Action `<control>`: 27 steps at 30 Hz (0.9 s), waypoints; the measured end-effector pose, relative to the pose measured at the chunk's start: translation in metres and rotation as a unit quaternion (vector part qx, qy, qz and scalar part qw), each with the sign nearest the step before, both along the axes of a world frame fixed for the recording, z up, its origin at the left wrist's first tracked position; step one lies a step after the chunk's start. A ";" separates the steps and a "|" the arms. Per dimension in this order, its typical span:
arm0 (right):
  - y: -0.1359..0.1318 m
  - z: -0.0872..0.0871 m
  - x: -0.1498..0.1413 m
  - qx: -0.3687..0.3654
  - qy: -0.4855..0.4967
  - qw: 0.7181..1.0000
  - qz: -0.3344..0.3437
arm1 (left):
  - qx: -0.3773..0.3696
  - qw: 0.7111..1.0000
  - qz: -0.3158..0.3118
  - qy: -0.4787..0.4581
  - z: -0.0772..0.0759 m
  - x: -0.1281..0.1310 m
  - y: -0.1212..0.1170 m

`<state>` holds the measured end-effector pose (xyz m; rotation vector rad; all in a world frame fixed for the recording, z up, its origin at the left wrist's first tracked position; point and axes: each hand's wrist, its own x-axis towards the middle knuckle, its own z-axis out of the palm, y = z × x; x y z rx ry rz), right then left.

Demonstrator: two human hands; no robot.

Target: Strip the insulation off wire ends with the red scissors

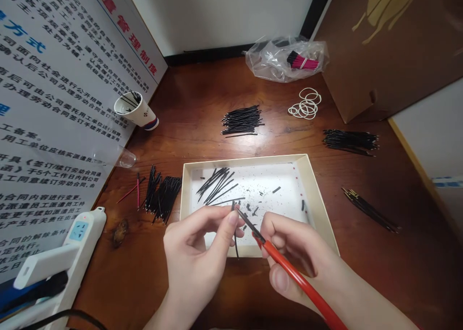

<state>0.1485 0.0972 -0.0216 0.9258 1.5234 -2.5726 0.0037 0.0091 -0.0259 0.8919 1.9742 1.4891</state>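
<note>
Your left hand (195, 253) pinches a black wire (236, 236) between its fingers (231, 217), the wire hanging down past the near rim of a shallow cardboard box (246, 158). Your right hand (292, 253) is clenched around red-handled cutters (289, 267), their black tips touching the wire at your left fingers. Both hands are over the box, which holds loose black wires (216, 185) and small black scraps (253, 209) and sits on the wooden counter (195, 137).

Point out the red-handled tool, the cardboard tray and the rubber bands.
Red-handled tool (295, 278), head view, on the red handle.
Cardboard tray (315, 205), head view, on its right wall.
Rubber bands (306, 109), head view, on the pile.
</note>
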 end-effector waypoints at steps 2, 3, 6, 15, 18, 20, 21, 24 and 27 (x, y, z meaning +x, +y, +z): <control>0.000 0.000 0.000 0.005 -0.004 1.000 0.001 | -0.002 1.000 -0.005 0.007 -0.001 -0.001 -0.001; 0.000 0.000 0.001 0.007 -0.005 1.000 0.001 | -0.003 1.000 -0.005 0.006 -0.001 -0.001 -0.001; 0.000 0.000 0.002 0.017 -0.001 1.000 -0.003 | 0.003 1.000 0.006 -0.009 -0.002 -0.001 -0.001; 0.016 -0.020 0.007 0.563 -0.172 0.803 -0.091 | 0.014 0.986 0.009 -0.166 -0.005 -0.001 0.000; 0.024 -0.030 0.008 0.666 -0.181 0.723 -0.037 | 0.023 0.976 0.018 -0.217 -0.005 -0.001 0.000; 0.024 -0.029 0.008 0.680 -0.173 0.712 -0.035 | 0.023 0.974 0.006 -0.224 -0.004 -0.002 0.001; 0.023 -0.026 0.007 0.676 -0.159 0.718 -0.047 | 0.022 0.975 -0.007 -0.219 -0.004 -0.002 0.001; 0.010 -0.012 0.002 0.606 -0.089 0.785 -0.090 | 0.024 0.981 -0.031 -0.188 -0.004 -0.002 0.002; -0.008 -0.004 -0.005 0.454 -0.051 0.885 -0.092 | 0.037 0.984 -0.030 -0.170 -0.006 -0.001 0.002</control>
